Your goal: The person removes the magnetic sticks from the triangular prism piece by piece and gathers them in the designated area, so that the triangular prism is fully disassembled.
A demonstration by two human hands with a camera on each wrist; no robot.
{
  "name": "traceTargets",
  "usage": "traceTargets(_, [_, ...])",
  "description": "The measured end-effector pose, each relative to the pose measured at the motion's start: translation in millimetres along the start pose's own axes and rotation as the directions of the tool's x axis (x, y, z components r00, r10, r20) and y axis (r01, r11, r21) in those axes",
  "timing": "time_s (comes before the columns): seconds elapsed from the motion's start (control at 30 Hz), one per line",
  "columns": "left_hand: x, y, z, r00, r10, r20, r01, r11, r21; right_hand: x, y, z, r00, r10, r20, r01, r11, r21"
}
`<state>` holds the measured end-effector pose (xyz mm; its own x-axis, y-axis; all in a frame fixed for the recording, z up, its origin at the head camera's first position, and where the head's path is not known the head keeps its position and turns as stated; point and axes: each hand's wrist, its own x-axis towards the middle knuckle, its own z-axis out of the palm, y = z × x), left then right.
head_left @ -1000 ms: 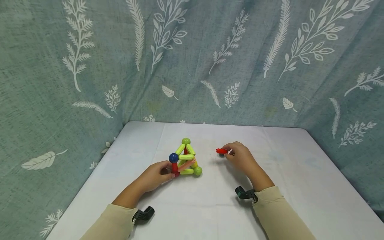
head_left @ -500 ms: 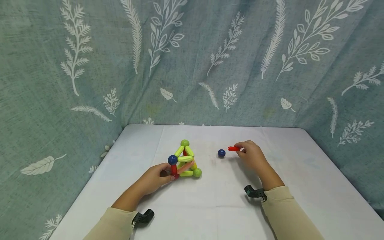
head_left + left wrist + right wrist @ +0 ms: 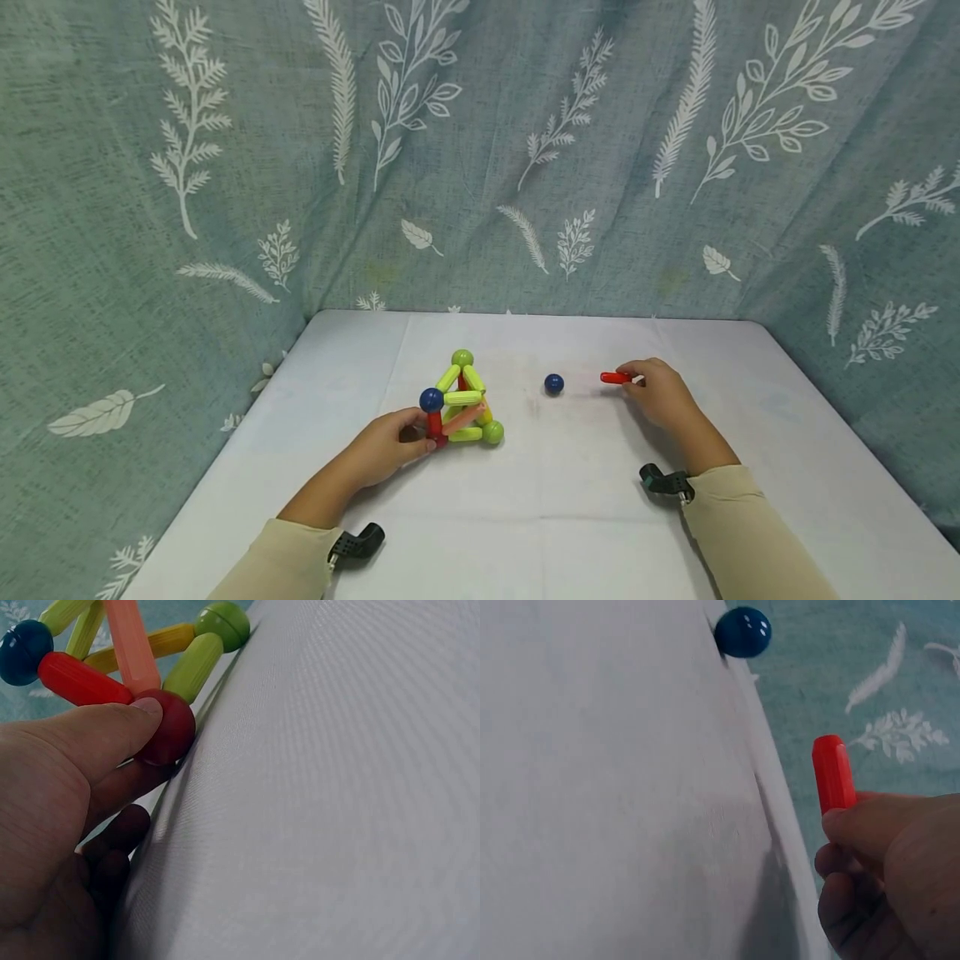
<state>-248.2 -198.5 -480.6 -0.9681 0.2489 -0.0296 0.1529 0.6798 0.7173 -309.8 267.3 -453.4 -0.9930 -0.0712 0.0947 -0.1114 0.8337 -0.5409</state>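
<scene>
A blue-green fabric curtain (image 3: pixel 465 179) printed with white leaf sprigs hangs behind and beside a table (image 3: pixel 510 525) covered in white cloth. A person's two beige fabric sleeves (image 3: pixel 750 525) reach over it, with a black curved device (image 3: pixel 358 542) at each cuff. Left of the table's middle stands a skeletal frame (image 3: pixel 462 398) of lime, yellow, red and salmon rods joined by glossy balls, a lime-green ball (image 3: pixel 462 357) at its top. The left hand (image 3: pixel 386 446) steadies it low on its near left side, pinching a dark red ball (image 3: pixel 171 727). Over to the right, the right hand (image 3: pixel 660 396) pinches one end of a bright red ribbed rod (image 3: pixel 615 377), its other end pointing left. Between rod and frame, touching neither, a shiny dark blue ball (image 3: pixel 553 383) rests on the cloth.
</scene>
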Motion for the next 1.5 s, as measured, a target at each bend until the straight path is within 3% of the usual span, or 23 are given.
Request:
traceTargets(0.23, [-1.6, -1.5, 0.3, 1.0, -0.01, 0.005, 0.01, 1.0, -0.002, -4.1, 12, 1, 0.999, 0.045, 0.029, -0.045, 0.999, -0.004])
traceTargets(0.7, [-2.6, 0.6, -3.0, 1.0, 0.003, 0.004, -0.003, 1.0, -0.001, -0.2, 16, 8, 0.997, 0.047, 0.064, -0.045, 0.998, -0.038])
traceTargets(1.0, [-3.7, 1.3, -2.9, 1.0, 0.009, 0.015, -0.009, 1.0, -0.004, -7.4, 19, -2, 0.995, 0.067, 0.077, -0.072, 0.995, 0.07])
traceTargets(1.2, [-3.2, -0.3, -2.4, 1.0, -0.001, 0.009, 0.001, 1.0, 0.002, -10.1, 4, -8, 0.997, 0.066, 0.034, -0.071, 0.986, 0.149])
traceTargets(1.5, [-1.4, -0.4, -1.2, 1.0, -0.003, 0.008, 0.003, 1.0, 0.008, -14.7, -32, 1, 0.999, 0.036, 0.041, -0.044, 0.974, 0.223])
